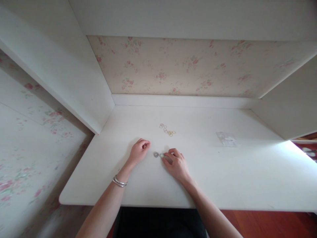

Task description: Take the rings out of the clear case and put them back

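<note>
My right hand [176, 164] pinches a small pale green round piece [161, 155] at the tabletop, thumb and forefinger closed at its right side. Just left of that piece lies a small grey ring-shaped piece [156, 154], very near it; whether they touch is hard to tell. My left hand [139, 152] rests on the table to the left of both, its fingers curled in and nothing visible in them. Farther back is a loose cluster of several thin rings [169, 133], tan and yellowish, some overlapping. What these small pieces are made of does not show.
A clear plastic bag [226, 139] lies to the right on the white table [247, 175]. White side panels and a back ledge [183, 101] bound the surface, with floral wallpaper behind. The table's front edge runs close to my body. A silver bracelet [120, 181] circles my left wrist.
</note>
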Demonstrator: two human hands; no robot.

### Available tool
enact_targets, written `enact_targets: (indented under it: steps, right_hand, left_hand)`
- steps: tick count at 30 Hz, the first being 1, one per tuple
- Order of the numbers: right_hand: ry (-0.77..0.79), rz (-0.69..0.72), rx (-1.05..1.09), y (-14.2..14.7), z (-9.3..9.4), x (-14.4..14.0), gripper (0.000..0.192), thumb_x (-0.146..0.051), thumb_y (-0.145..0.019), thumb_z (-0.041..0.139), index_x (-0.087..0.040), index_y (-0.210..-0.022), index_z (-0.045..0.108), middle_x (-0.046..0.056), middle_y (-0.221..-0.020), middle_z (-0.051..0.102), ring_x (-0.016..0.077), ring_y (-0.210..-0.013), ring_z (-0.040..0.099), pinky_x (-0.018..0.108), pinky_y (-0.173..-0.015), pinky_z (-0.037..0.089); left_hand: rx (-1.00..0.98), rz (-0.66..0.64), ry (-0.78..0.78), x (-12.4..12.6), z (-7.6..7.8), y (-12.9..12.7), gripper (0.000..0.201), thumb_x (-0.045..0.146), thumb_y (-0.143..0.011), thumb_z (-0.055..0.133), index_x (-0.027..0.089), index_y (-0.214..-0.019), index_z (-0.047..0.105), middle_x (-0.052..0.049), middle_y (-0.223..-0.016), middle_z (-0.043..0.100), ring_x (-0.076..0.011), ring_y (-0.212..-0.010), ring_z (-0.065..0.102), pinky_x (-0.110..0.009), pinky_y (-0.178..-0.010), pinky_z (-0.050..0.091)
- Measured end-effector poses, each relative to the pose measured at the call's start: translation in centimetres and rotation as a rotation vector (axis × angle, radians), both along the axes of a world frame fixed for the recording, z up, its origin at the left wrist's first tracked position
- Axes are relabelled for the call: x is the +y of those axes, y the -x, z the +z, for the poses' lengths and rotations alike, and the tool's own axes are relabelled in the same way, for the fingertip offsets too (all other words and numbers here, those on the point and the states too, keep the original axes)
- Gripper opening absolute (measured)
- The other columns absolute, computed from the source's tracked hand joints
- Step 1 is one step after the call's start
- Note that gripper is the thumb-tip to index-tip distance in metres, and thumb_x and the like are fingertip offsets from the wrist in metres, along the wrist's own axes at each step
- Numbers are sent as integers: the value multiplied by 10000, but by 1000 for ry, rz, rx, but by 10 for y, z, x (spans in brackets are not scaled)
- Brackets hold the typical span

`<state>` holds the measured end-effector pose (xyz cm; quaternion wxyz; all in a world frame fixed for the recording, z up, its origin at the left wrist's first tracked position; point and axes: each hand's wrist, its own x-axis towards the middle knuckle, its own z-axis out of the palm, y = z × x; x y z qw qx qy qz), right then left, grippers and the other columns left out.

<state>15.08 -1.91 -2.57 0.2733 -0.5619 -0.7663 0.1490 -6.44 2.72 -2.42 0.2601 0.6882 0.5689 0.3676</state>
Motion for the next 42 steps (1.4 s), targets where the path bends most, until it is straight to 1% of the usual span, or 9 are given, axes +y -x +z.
enact_targets:
  steps: [4, 7, 10, 14, 19, 24, 30, 38, 42]
  right_hand:
    - [81, -50, 115, -5, 1, 6, 260, -408, -841, 520, -248, -976, 673, 39, -1017, 570, 116, -720, 570, 260, -704, 458]
    - [130, -67, 142, -13, 5, 22, 280, -408, -861, 475, -239, -975, 667, 28, -967, 596, 96, -632, 547, 241, -644, 449]
    - [117, -107, 56, -22, 10, 46, 265, -362, -873, 454, -242, -994, 656, 23, -949, 614, 113, -698, 568, 238, -661, 430]
    - [138, -163, -115, -29, 15, 76, 285, -334, -871, 455, -265, -1088, 626, 31, -1028, 604, 138, -773, 588, 248, -677, 412]
    - [145, -136, -272, -22, 16, 96, 327, -358, -895, 412, -335, -1179, 574, 30, -1077, 580, 163, -833, 585, 255, -669, 397]
    - [101, -115, -296, -14, 10, 100, 325, -362, -931, 349, -309, -1041, 650, 26, -1024, 588, 149, -839, 577, 242, -666, 387]
    - [49, -143, -244, -15, 2, 96, 315, -329, -940, 345, -263, -1015, 644, 39, -1018, 587, 142, -848, 574, 232, -684, 378]
    - [56, -106, -241, -17, 7, 94, 284, -335, -919, 389, -277, -1072, 623, 47, -1049, 576, 151, -827, 571, 241, -692, 386]
    - [71, -89, -285, -15, 11, 94, 300, -347, -925, 370, -297, -1032, 646, 43, -1071, 574, 151, -800, 569, 247, -670, 385]
  left_hand:
    - [6, -5, 5, -1, 1, 0, 213, 333, -866, 487, 191, -863, 646, -20, -837, 606, -125, -715, 544, -245, -674, 429]
    - [10, -7, 4, -2, 1, 0, 219, 343, -866, 489, 192, -868, 648, -16, -838, 603, -122, -703, 538, -246, -673, 431]
    - [-1, -9, 9, -2, 1, 0, 228, 355, -867, 488, 194, -869, 650, -14, -840, 603, -121, -702, 540, -248, -674, 433]
    - [-8, -8, 7, -1, 0, 1, 219, 346, -867, 488, 198, -866, 650, -14, -836, 608, -128, -724, 550, -253, -679, 435]
    - [-8, -14, -3, -1, -1, 2, 217, 334, -870, 480, 200, -870, 650, -23, -847, 616, -139, -766, 568, -257, -700, 443]
    - [-10, -13, -2, -1, 0, 2, 214, 324, -870, 476, 202, -858, 652, -22, -837, 617, -138, -765, 573, -256, -707, 449]
    - [-2, -21, -5, -2, 3, 2, 224, 332, -869, 472, 204, -847, 654, -16, -820, 616, -133, -738, 568, -251, -685, 443]
    - [13, -21, -13, -4, 4, 2, 223, 330, -871, 467, 204, -839, 649, -16, -821, 613, -138, -744, 572, -259, -683, 445]
    - [23, -23, -9, -4, 4, 2, 218, 321, -873, 466, 205, -850, 650, -19, -833, 616, -140, -757, 576, -258, -688, 445]
